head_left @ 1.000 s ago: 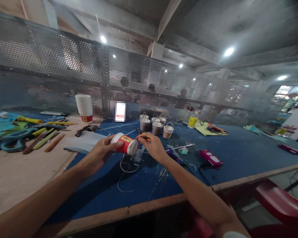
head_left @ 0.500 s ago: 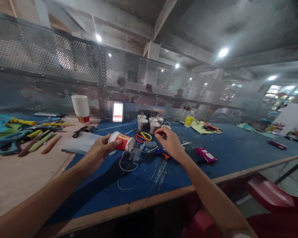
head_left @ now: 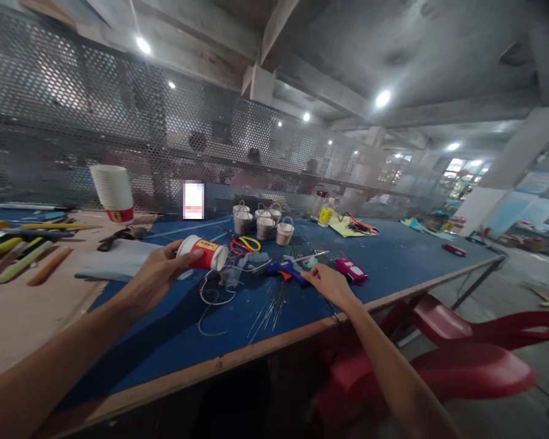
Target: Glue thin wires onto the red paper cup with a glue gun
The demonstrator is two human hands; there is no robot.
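Note:
My left hand is wrapped round a white paper cup with a red band, tipped on its side above the table, mouth to the right. My right hand is low over the table, thumb and fingers closed at the handle end of a blue glue gun with an orange trigger. Loops of pale cord and a bundle of thin wires lie in front. Red-and-yellow-handled scissors rest behind the cup. Farther back stand several small cups with looped handles.
A stack of paper cups stands at back left, near knives and pens on a wooden board. A magenta box lies right of my right hand. Bottles stand by the mesh screen. Red chairs are at right.
My right hand has moved down from near the small handled cups to the glue gun. My left hand still holds the paper cup. The view has turned to the right.

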